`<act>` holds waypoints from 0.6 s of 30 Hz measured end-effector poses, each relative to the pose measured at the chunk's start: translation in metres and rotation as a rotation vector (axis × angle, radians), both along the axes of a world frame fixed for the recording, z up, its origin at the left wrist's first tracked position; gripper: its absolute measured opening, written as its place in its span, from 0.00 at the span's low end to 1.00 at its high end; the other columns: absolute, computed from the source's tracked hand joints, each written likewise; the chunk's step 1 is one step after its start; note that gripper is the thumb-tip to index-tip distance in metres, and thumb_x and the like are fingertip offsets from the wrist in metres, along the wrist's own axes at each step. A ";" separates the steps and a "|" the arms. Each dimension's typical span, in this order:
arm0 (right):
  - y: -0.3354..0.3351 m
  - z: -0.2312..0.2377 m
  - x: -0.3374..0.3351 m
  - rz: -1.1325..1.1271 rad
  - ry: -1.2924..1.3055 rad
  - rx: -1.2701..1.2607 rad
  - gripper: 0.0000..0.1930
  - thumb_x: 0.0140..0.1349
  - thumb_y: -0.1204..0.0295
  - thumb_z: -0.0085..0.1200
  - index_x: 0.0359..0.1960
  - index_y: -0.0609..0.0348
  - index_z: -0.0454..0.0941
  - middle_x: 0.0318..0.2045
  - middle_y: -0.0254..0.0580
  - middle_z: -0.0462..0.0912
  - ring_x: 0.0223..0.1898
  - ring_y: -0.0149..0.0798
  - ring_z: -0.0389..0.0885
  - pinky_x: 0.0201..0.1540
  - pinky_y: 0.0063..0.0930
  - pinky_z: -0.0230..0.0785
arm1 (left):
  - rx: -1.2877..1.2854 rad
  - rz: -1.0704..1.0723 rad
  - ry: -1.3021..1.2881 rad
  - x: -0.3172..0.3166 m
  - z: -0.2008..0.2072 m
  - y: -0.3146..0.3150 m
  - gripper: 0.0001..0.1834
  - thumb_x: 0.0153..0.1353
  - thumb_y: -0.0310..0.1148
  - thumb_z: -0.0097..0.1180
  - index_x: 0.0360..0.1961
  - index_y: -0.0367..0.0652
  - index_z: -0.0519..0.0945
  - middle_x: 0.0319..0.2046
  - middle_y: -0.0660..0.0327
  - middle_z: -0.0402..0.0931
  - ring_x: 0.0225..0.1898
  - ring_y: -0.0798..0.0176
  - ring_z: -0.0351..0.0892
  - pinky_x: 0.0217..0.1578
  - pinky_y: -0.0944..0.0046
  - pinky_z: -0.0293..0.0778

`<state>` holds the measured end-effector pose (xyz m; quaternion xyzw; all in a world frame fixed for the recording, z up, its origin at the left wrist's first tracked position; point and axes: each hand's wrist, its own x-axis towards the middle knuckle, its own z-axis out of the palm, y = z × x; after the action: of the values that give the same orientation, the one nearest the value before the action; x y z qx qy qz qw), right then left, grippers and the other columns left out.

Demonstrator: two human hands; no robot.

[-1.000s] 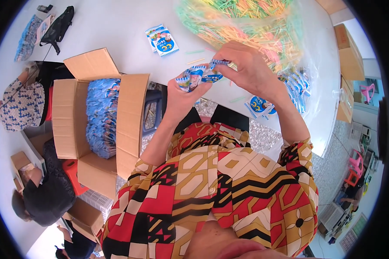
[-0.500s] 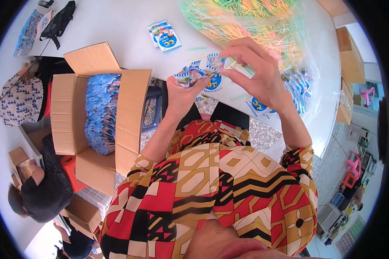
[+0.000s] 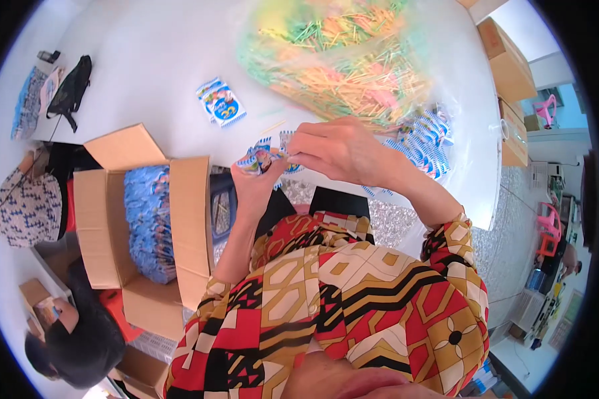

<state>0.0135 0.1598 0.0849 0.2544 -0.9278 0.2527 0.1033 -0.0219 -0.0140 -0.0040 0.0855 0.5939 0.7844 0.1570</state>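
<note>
My left hand point(image 3: 249, 194) is closed around several small blue-and-white striped packets point(image 3: 262, 157), which fan out above the thumb. Beside it, the fingers of my right hand point(image 3: 345, 154) are pinched together on another striped packet point(image 3: 286, 138) at the right of that bunch. The right fingers partly cover what they grip. Beyond the hands lies a large clear plastic bag point(image 3: 256, 54) full of thin coloured sticks point(image 3: 353, 80). Two flat packets point(image 3: 223, 105) overlap on the white table point(image 3: 150, 73). More packets point(image 3: 424, 141) lie heaped right of my right hand.
An open cardboard box point(image 3: 190, 229) filled with blue packets point(image 3: 150, 223) stands at my left, its flaps spread. A black bag point(image 3: 71, 93) lies on the far left of the table. Two people point(image 3: 30, 199) work at the left. Cartons point(image 3: 506, 60) stand beyond the table's right edge.
My right hand's fingers have closed from a spread pose into a pinch near the left hand's packets. The whole view has shifted, so the table and both hands sit lower and further left.
</note>
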 end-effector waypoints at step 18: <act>0.180 -0.091 -0.174 -0.451 0.078 -0.181 0.10 0.56 0.68 0.52 0.34 0.62 0.77 0.17 0.36 0.75 0.20 0.27 0.70 0.26 0.23 0.64 | 0.130 0.054 -0.107 -0.025 -0.019 -0.004 0.25 0.47 0.16 0.61 0.48 0.36 0.69 0.41 0.59 0.75 0.41 0.66 0.76 0.43 0.65 0.74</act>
<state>-0.1605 0.3403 -0.0057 0.0402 -0.9300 0.2951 0.2154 -0.0465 -0.0176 -0.0230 0.0372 0.5347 0.8287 0.1614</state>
